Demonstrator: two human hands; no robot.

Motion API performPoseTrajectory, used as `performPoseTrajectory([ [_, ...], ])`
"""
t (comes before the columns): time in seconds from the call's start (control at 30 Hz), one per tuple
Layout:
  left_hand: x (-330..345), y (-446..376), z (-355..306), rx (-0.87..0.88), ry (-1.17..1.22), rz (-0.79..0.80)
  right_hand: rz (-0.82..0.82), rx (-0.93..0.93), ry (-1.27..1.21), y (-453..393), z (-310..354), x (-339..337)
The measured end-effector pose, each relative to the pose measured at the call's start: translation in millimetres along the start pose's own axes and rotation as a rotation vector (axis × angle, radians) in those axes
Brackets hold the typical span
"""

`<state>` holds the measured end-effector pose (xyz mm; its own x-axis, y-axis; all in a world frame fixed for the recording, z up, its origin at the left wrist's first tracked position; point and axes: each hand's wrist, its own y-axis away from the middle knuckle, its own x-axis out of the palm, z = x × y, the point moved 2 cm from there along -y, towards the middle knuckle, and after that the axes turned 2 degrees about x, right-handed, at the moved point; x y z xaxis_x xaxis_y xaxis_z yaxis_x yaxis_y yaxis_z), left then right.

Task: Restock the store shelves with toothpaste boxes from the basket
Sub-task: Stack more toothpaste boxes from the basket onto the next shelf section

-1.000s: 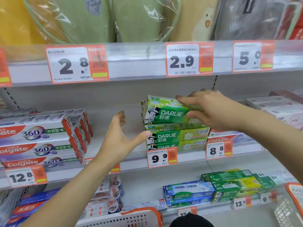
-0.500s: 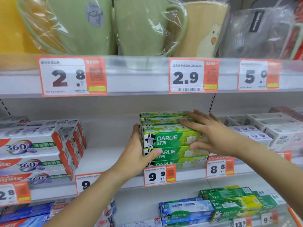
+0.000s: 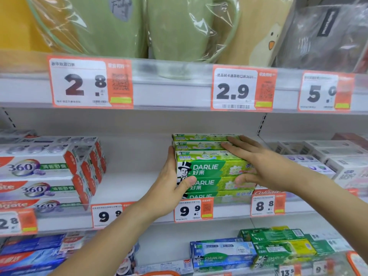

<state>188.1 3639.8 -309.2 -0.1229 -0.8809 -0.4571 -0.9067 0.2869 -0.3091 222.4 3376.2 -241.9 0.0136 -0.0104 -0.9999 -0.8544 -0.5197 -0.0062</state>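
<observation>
A stack of green Darlie toothpaste boxes (image 3: pixel 211 170) stands on the middle shelf (image 3: pixel 129 188), three high at the front, with more rows behind. My left hand (image 3: pixel 171 184) presses flat against the stack's left end, its thumb lying across the front of the boxes. On the top boxes rests my right hand (image 3: pixel 258 162), fingers straight and spread, thumb down on the front face. Only a thin orange strip of the basket rim (image 3: pixel 159 273) shows at the bottom edge.
Colgate 360 boxes (image 3: pixel 39 170) are stacked to the left, with a bare gap of shelf between them and the Darlie stack. White boxes (image 3: pixel 338 160) fill the right side. Wrapped cups (image 3: pixel 179 26) stand on the shelf above. Blue (image 3: pixel 221 253) and green (image 3: pixel 278 244) boxes lie below.
My right hand set the tilted top box down flat and now lies on the stack. My left hand moved right from the air onto the stack's left end. The view tilted upward.
</observation>
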Motion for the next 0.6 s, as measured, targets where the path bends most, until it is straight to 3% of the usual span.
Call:
performPoseTrajectory([
  [0.27,-7.2,4.0,-12.4,-0.061,0.057,0.066,0.040,0.191,0.121,2.3,19.9,-7.5],
  [0.37,-21.5,35.0,-29.6,0.043,-0.074,-0.047,-0.175,0.222,0.195,16.1,46.9,-19.1],
  [0.43,-34.6,68.1,-22.6,0.121,-0.147,-0.197,-0.446,0.094,0.103,27.5,80.4,-19.5],
  [0.5,-47.4,110.4,0.2,0.119,-0.130,-0.265,-0.585,-0.022,-0.090,36.3,126.8,-7.0],
  [0.6,-62.3,177.7,52.7,-0.064,-0.067,-0.176,-0.394,-0.122,-0.407,26.6,204.5,45.6],
])
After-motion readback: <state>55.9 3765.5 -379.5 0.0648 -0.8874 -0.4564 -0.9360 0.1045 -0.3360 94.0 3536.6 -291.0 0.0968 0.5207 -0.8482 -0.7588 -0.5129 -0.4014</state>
